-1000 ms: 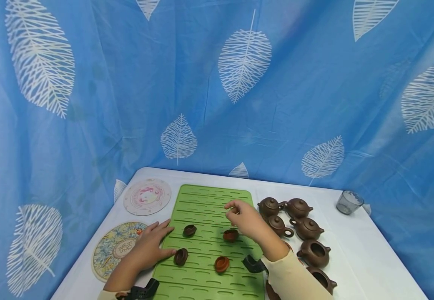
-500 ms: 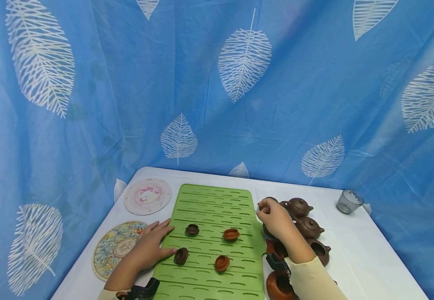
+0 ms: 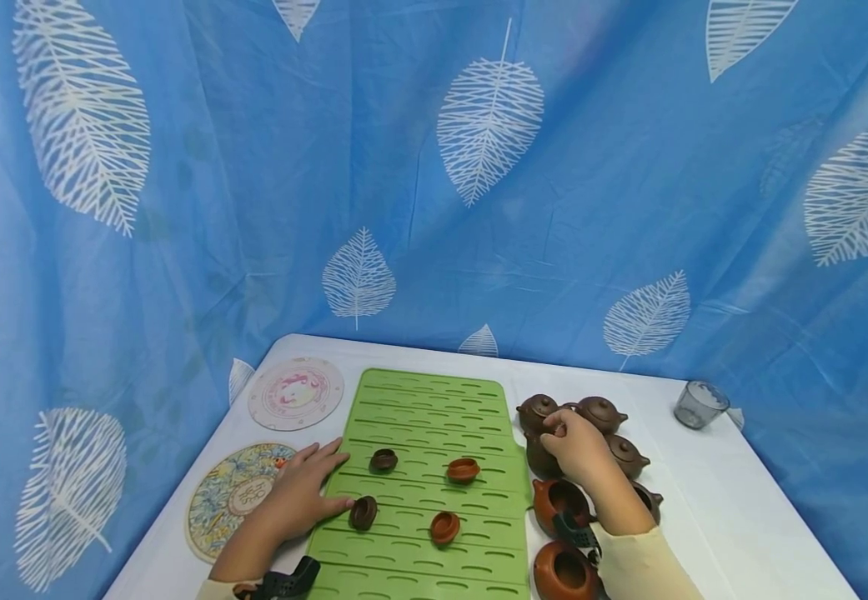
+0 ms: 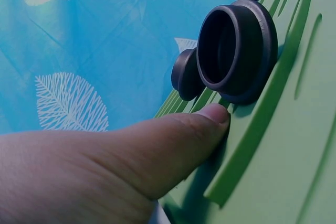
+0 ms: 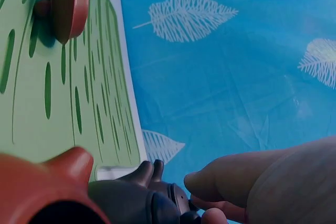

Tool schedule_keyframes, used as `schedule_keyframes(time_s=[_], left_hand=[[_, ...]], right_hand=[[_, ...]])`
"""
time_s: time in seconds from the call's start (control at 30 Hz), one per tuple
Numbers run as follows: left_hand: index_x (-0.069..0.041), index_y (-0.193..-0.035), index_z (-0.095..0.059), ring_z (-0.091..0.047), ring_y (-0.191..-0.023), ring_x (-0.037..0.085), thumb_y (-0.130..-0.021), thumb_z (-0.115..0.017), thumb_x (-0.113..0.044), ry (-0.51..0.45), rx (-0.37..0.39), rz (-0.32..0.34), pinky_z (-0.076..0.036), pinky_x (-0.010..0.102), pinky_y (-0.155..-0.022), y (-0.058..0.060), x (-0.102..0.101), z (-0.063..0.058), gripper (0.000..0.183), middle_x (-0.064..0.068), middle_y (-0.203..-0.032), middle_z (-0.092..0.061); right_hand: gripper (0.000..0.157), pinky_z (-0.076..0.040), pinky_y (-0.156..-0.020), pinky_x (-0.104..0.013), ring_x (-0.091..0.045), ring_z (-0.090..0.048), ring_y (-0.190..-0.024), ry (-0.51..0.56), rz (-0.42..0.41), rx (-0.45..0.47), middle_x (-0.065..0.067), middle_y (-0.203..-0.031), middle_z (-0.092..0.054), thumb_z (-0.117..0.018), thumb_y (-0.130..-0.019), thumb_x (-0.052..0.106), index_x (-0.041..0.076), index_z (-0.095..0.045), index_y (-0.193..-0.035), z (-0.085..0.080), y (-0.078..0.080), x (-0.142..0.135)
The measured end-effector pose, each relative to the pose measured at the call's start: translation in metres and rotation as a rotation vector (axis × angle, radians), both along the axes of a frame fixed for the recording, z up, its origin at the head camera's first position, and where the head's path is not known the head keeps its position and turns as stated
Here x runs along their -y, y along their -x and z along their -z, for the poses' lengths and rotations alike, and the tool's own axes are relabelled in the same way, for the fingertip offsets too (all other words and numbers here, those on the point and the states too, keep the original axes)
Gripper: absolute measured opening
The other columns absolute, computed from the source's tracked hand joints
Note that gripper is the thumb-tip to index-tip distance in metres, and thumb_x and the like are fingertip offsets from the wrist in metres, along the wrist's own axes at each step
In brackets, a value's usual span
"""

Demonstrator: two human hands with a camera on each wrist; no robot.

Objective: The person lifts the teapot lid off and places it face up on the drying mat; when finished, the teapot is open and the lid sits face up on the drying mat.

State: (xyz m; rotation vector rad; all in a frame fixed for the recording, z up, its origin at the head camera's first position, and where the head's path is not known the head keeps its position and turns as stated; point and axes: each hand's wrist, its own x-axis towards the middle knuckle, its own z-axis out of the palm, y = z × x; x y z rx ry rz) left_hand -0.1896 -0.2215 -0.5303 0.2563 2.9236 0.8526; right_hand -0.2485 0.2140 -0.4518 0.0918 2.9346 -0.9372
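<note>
My left hand [image 3: 302, 492] rests with fingers spread on the left edge of a green slotted mat [image 3: 426, 408]. Its thumb tip is at the foot of a dark brown teapot lid [image 4: 236, 51]. Another dark lid [image 3: 383, 460] and two reddish teapot lids [image 3: 463, 471] [image 3: 444, 527] also lie on the mat. To the right, my right hand [image 3: 584, 450] hovers at a dark brown teapot [image 3: 541, 457], fingers bent. The right wrist view shows a gap between index finger and thumb, beside the lid knob [image 5: 190, 217]; contact is unclear.
Behind and beside the right hand stand several lidded dark teapots [image 3: 535, 412]. Two reddish lidless teapots [image 3: 564, 571] are nearer. A glass [image 3: 699, 405] stands at the far right. Two round patterned mats [image 3: 295, 393] [image 3: 212, 508] lie left.
My right hand has moved from over the mat to the teapots, then slightly nearer me. The far dark lid and far reddish lid have settled on the mat. The left hand stays put.
</note>
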Motion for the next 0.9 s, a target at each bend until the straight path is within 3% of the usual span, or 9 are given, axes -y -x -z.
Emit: schedule_keyframes(time_s=[0.33,0.9], left_hand=[[-0.016,-0.149,-0.06,-0.029,-0.153,0.048,-0.082,-0.089,-0.044,0.001,-0.002,-0.006,-0.027,0.079,-0.113,0.0,-0.001,0.0,0.078,0.006,-0.168,-0.04],[-0.017,-0.15,-0.06,-0.029,-0.154,0.047,-0.082,-0.088,-0.047,-0.002,-0.005,-0.004,-0.028,0.079,-0.112,-0.001,0.0,0.0,0.079,0.005,-0.168,-0.039]], right_hand=[[0.025,-0.053,-0.069,-0.04,-0.025,-0.064,-0.085,0.007,0.035,0.018,-0.013,-0.097,-0.069,-0.07,-0.097,0.017,0.002,-0.067,-0.116,0.002,-0.005,-0.011],[0.018,-0.042,-0.059,-0.033,-0.023,-0.054,-0.073,0.074,0.067,0.0,-0.008,-0.083,-0.06,-0.07,-0.098,0.021,0.008,-0.065,-0.11,0.011,-0.007,-0.017]])
